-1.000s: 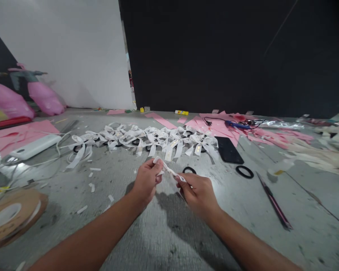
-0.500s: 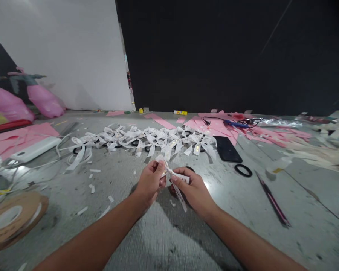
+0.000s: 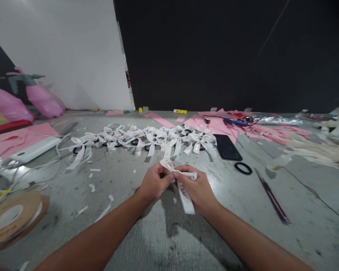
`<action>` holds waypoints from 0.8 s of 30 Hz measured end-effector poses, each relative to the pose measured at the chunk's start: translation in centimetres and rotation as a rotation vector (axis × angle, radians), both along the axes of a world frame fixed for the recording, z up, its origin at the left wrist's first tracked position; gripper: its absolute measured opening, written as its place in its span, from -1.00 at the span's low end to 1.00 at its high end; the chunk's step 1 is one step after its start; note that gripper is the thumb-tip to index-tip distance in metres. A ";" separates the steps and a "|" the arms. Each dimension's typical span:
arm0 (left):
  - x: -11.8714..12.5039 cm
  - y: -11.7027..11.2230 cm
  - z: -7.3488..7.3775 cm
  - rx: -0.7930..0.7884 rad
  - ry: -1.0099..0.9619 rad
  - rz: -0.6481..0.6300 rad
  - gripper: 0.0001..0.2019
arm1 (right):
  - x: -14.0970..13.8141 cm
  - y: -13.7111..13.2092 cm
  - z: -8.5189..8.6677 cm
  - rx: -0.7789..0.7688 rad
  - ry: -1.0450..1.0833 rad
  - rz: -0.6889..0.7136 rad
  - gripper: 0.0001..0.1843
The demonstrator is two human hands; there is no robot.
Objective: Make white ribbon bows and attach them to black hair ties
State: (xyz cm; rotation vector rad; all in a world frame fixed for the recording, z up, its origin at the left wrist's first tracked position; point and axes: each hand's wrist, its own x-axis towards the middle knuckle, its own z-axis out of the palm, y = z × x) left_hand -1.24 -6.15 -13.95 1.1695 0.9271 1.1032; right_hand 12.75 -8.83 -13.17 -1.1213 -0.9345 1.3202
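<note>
White ribbon [image 3: 187, 199]: pinched btwn my L hand [image 3: 155, 183] & R hand [image 3: 199, 188], over the mid part of the counter [image 3: 147, 244]; bunched at the fingertips, one tail slanting down twd the near edge, a shorter end across my R fingers. Print on it, too small to read.
L hand: thumb & fingers clamped on the ribbon's L side.
R hand: also clamped on it, thumb on top, right beside the L; can't tell if the two touch.
Bows [image 3: 151, 137]: long heap of white ribbon bows w/ black bands, just past my hands, running abt parallel to the far edge.
Phone [image 3: 228, 146]: black, flat, by the heap's R end.
Ring [image 3: 243, 168]: black, flat, just nearer me than the phone.
Cutter [image 3: 273, 199]: slim, pink/black, R of the ring, pointed end twd the far edge.
Reel [image 3: 25, 218]: brown w/ white hub, near-L part of the counter.
Scraps [image 3: 103, 212]: small white bits btwn reel & my L arm.
Far edge: yellow tube [image 3: 180, 111] in the mid; R of it, pink paper [image 3: 211, 122] w/ a blue tool [image 3: 237, 122] & black cord.
Far-L corner: pink spray bottles [image 3: 43, 99]; nearer me, a white device [image 3: 34, 150] w/ cable.
</note>
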 end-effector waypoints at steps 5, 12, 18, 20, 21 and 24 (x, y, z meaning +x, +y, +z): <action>-0.1 -0.1 -0.3 0.069 0.131 -0.035 -0.66 | -0.4 -0.1 0.5 -0.079 0.173 -0.073 -0.52; -0.1 -0.7 0.0 0.123 0.177 -0.052 -0.68 | -0.4 0.3 0.1 -0.021 0.271 -0.078 -0.42; -0.3 -0.7 1.0 -0.023 0.189 -0.017 -0.49 | 0.2 0.7 0.0 0.012 0.259 0.071 -0.44; -0.2 -0.5 0.5 -0.065 0.119 0.010 -0.47 | 0.2 0.6 0.0 -0.004 0.258 0.073 -0.44; -0.1 -0.4 0.2 -0.083 0.052 0.027 -0.48 | 0.1 0.5 -0.1 -0.011 0.256 0.089 -0.44; 0.2 -0.2 -0.3 -0.125 -0.137 0.086 -0.54 | -0.2 0.3 -0.5 0.012 0.235 0.149 -0.51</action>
